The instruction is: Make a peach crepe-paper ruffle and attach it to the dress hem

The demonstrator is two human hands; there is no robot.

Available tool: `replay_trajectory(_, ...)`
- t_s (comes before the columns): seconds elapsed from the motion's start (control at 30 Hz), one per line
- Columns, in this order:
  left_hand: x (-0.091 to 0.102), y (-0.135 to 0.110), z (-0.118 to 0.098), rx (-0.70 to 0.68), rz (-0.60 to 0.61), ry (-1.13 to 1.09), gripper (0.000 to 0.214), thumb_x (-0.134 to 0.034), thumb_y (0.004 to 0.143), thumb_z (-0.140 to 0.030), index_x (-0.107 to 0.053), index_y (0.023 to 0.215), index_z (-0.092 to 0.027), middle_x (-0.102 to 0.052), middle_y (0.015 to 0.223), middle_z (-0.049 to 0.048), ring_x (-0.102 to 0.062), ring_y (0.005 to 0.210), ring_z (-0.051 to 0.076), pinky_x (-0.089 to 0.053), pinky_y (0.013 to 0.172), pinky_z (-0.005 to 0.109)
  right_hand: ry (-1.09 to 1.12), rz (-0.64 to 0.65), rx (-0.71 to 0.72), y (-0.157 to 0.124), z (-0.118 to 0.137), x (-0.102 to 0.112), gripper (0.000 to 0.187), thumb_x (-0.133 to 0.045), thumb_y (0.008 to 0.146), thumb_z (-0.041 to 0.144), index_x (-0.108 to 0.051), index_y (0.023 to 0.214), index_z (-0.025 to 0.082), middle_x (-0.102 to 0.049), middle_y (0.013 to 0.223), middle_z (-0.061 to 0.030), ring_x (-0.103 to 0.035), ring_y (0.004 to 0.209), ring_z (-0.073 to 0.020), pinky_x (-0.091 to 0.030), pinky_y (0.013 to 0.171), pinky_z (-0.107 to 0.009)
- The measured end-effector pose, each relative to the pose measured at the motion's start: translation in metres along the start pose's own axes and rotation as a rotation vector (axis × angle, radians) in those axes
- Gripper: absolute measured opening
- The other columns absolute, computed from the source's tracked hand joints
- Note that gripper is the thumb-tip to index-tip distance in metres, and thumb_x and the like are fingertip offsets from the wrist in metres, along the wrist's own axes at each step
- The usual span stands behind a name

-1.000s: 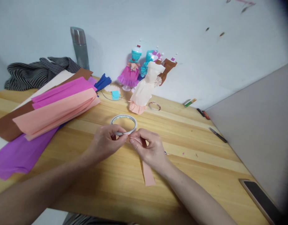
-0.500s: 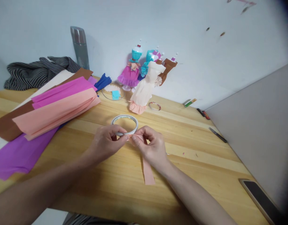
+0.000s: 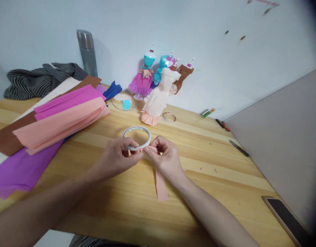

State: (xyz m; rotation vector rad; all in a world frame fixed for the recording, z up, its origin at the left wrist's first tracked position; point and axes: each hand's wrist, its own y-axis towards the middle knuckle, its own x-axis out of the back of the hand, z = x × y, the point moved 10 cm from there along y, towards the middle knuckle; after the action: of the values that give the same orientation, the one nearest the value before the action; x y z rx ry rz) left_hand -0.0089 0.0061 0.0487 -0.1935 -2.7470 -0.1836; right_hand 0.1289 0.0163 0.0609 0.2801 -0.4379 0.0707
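Between my hands, a roll of white double-sided tape (image 3: pixel 149 137) is held up over the wooden table. My left hand (image 3: pixel 119 152) pinches the near edge of the roll between thumb and fingers. A strip of peach crepe paper (image 3: pixel 161 185) passes through my right hand (image 3: pixel 165 156), closed in a pinch. The strip's gathered end lies against the near side of the roll, and its long end hangs below my right palm. My right fingers partly hide the strip's middle.
Folded crepe paper sheets (image 3: pixel 60 123) cover the table's left side. Behind the roll stand small mannequins in paper dresses (image 3: pixel 160 92), near a bracelet-like ring (image 3: pixel 169 117). A craft knife (image 3: pixel 239 148) and a phone (image 3: pixel 286 219) lie at right; a bottle (image 3: pixel 87 55) stands against the wall.
My left thumb has eased down and slightly away from my right thumb, baring the gathered peach paper on the roll. The strip's hanging end has shifted slightly left and up.
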Motion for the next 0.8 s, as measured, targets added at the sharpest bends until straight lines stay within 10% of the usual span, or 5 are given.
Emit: replay_trajectory(0.8, 0.005, 0.004, 0.014, 0.040, -0.066, -0.115, 0.019, -0.064, 0.070, -0.032, -0.061, 0.066, -0.014, -0.049, 0.054, -0.0027, -0.041, 0.050, 0.008, -0.030, 0.045, 0.019, -0.029, 0.094, 0.217, -0.008, 0.031, -0.004, 0.008, -0.058, 0.078, 0.018, -0.065, 0.073, 0.018, -0.065, 0.067, -0.0016, -0.053, 0.054, -0.0102, -0.039, 0.050, -0.023)
